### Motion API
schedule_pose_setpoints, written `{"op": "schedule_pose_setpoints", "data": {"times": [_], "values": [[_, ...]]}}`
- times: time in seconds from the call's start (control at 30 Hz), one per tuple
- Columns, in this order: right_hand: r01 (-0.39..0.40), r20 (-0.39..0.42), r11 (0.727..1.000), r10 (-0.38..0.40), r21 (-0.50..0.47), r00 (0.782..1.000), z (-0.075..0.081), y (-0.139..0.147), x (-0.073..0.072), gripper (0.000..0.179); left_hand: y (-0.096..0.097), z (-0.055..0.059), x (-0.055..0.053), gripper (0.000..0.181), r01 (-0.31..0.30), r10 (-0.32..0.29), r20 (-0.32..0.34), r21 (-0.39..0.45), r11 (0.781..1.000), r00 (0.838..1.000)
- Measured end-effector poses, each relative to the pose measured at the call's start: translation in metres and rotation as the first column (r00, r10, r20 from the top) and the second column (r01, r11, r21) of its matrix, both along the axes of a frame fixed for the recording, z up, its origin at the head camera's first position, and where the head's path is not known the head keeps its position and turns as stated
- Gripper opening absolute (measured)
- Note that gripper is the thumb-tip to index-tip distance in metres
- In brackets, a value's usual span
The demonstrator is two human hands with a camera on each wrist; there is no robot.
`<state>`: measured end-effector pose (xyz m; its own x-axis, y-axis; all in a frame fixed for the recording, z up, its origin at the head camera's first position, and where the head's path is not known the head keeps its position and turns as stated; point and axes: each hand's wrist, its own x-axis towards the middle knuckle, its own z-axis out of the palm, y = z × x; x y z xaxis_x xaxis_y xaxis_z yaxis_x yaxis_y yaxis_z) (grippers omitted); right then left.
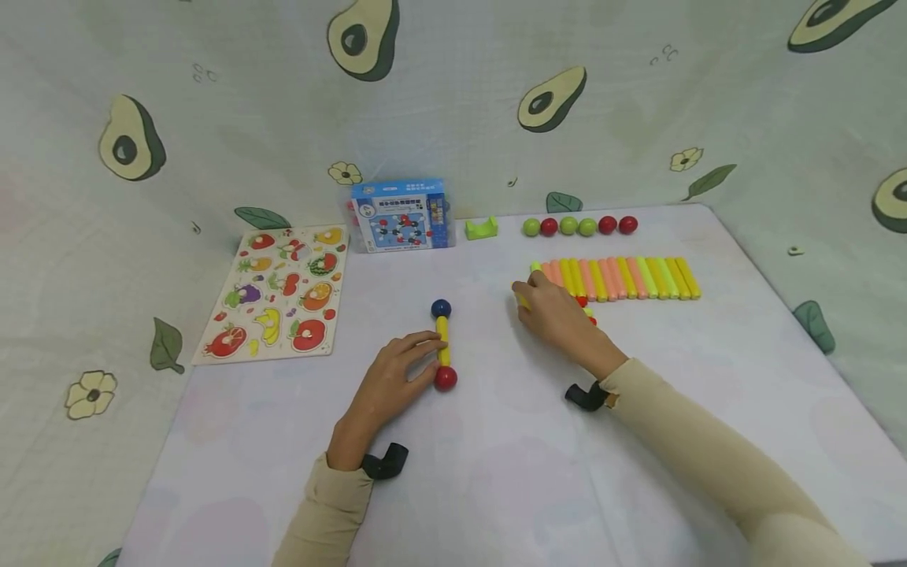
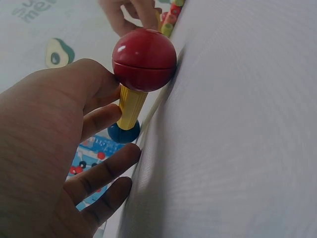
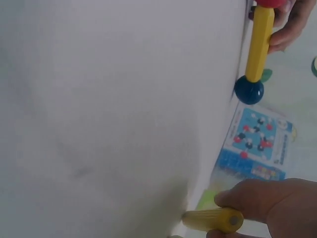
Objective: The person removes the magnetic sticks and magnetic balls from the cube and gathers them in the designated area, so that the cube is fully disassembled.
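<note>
In the head view a yellow rod [image 1: 442,354] lies on the table, joined to a dark blue ball [image 1: 441,308] at its far end and a red ball [image 1: 446,379] at its near end. My left hand [image 1: 397,378] holds this piece, its fingertips on the rod and its thumb by the red ball [image 2: 144,59]. The last two fingers [image 2: 111,171] stretch out apart from the rod. Over at the left end of a row of rods, my right hand [image 1: 556,315] pinches another yellow rod [image 3: 213,219] between thumb and fingers, tilted close to the tabletop.
Yellow, pink and green rods [image 1: 631,279] lie side by side at the right. Behind them runs a line of green and red balls [image 1: 569,226]. A blue picture box [image 1: 400,216], a green bracket [image 1: 482,229] and a fruit puzzle board [image 1: 276,287] stand at the back and left.
</note>
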<state>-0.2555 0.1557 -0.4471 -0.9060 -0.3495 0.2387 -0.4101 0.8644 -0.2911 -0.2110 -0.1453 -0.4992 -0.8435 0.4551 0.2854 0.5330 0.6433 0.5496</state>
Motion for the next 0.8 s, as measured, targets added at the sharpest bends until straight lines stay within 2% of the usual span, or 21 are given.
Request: {"op": "schedule_pose_setpoints", "data": {"times": [0.1, 0.3, 0.47, 0.57, 0.67, 0.73, 0.8], "values": [[-0.005, 0.001, 1.0, 0.005, -0.001, 1.0, -0.001, 0.001, -0.01, 0.03, 0.0, -0.001, 0.0, 0.035, -0.004, 0.004, 0.003, -0.004, 1.0, 1.0], [0.023, 0.093, 0.999, -0.027, 0.044, 0.995, -0.001, 0.002, -0.029, 0.024, -0.001, -0.001, 0.0, 0.035, 0.014, -0.014, -0.028, 0.015, 1.0, 1.0], [0.045, 0.135, 0.998, -0.052, 0.054, 0.989, 0.003, 0.007, -0.033, 0.025, 0.001, -0.001, -0.002, 0.035, 0.024, -0.024, -0.026, 0.017, 1.0, 0.999], [0.024, 0.124, 0.999, -0.027, 0.022, 0.992, 0.004, 0.005, -0.026, 0.025, 0.002, -0.002, -0.002, 0.035, 0.02, -0.02, -0.026, 0.01, 1.0, 0.999], [-0.062, 0.126, 0.997, 0.067, -0.046, 0.99, 0.006, -0.005, -0.007, 0.025, 0.004, -0.001, -0.001, 0.036, 0.036, -0.038, -0.065, -0.021, 0.999, 0.997], [-0.148, 0.15, 0.984, 0.161, -0.094, 0.975, 0.007, -0.017, 0.008, 0.026, 0.006, -0.001, 0.001, 0.036, 0.057, -0.062, -0.114, -0.05, 0.997, 0.992], [-0.238, 0.192, 0.963, 0.259, -0.128, 0.947, 0.007, -0.031, 0.024, 0.031, 0.009, 0.0, 0.002, 0.038, 0.072, -0.085, -0.164, -0.085, 0.994, 0.983]]}}
